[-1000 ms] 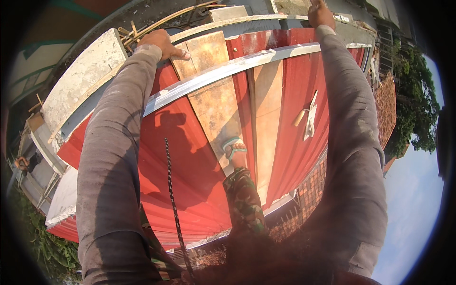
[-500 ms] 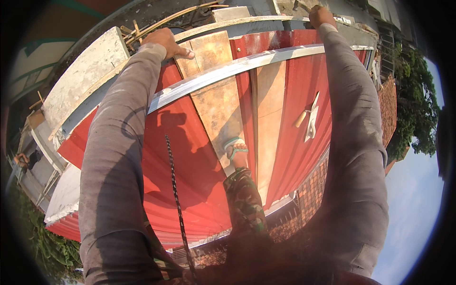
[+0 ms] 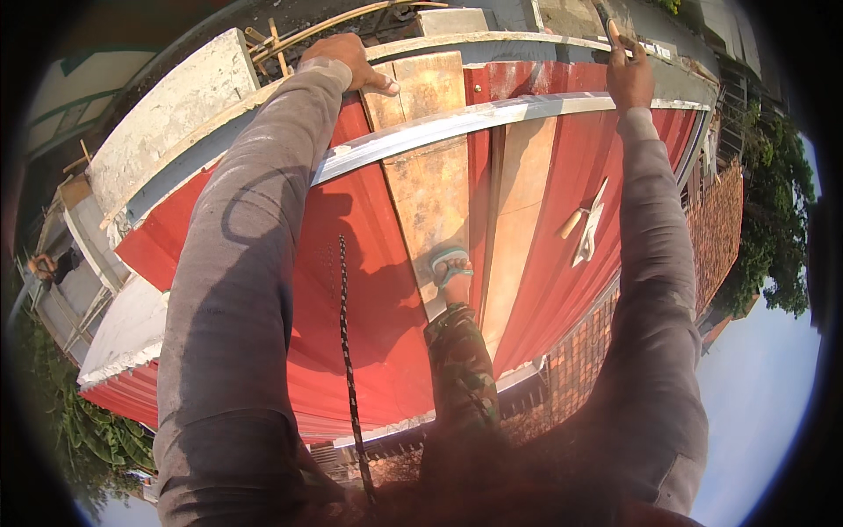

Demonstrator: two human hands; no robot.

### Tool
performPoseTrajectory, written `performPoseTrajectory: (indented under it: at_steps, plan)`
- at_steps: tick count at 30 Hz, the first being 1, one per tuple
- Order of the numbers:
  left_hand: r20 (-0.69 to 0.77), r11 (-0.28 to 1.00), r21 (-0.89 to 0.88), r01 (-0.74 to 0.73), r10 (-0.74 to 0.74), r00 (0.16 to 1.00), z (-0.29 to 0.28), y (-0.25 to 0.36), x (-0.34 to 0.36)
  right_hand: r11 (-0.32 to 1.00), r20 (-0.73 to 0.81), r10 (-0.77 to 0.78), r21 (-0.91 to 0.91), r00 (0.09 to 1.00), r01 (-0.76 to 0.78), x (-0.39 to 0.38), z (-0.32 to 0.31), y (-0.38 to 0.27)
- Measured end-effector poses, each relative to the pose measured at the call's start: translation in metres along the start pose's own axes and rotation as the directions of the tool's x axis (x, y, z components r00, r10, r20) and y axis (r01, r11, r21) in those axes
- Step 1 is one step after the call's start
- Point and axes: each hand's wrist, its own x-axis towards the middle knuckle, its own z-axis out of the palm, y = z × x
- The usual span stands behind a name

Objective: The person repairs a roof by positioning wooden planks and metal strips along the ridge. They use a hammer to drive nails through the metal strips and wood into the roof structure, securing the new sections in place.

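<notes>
My left hand [image 3: 345, 63] is hooked over a long pale board [image 3: 421, 42] at the far edge of the red metal roof. Its thumb stretches along the near side, above a worn wooden plank [image 3: 430, 180]; the other fingers are partly hidden. At the far right, my right hand [image 3: 630, 77] is closed round the wooden handle of a hammer-like tool [image 3: 612, 31], whose dark head is small and unclear. A silvery metal strip [image 3: 457, 120] crosses the planks and roof between my arms. Near my right forearm lies a trowel [image 3: 587, 227] with a wooden handle.
My sandalled foot [image 3: 452, 265] stands on the worn plank, beside a second plank [image 3: 518, 211]. Ribbed red roofing [image 3: 351, 299] slopes around them. A dark patterned cord [image 3: 346, 342] hangs in front. Rough concrete [image 3: 189, 114] rises at left; roof tiles [image 3: 562, 386] lie below the edge.
The view has shifted, so the roof sits further right. My right hand has turned and lifted its tool more upright. My left hand stays on the pale board.
</notes>
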Motion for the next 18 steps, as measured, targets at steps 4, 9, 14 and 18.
performPoseTrajectory:
  at_steps: [4, 9, 14, 18]
  plan:
    - [0.010, 0.999, -0.033, 0.002, -0.002, 1.000, 0.009, -0.004, 0.004, 0.871, 0.180, 0.043, 0.475, 0.983, -0.125, -0.142, -0.086, -0.063]
    - [0.018, 0.997, -0.069, 0.026, -0.025, 1.000, 0.002, -0.003, -0.004, 0.872, 0.578, 0.090, 0.348, 0.811, -0.344, -0.275, -0.146, -0.125]
    - [0.068, 0.993, -0.114, 0.034, -0.027, 0.997, -0.006, -0.009, -0.008, 0.949, 0.805, 0.138, 0.059, 0.577, -0.308, -0.333, -0.109, -0.179]
    - [0.053, 0.990, -0.138, 0.016, -0.009, 0.999, 0.001, -0.017, -0.002, 0.991, 0.706, -0.117, 0.127, 0.699, 0.037, -0.361, -0.068, -0.164]
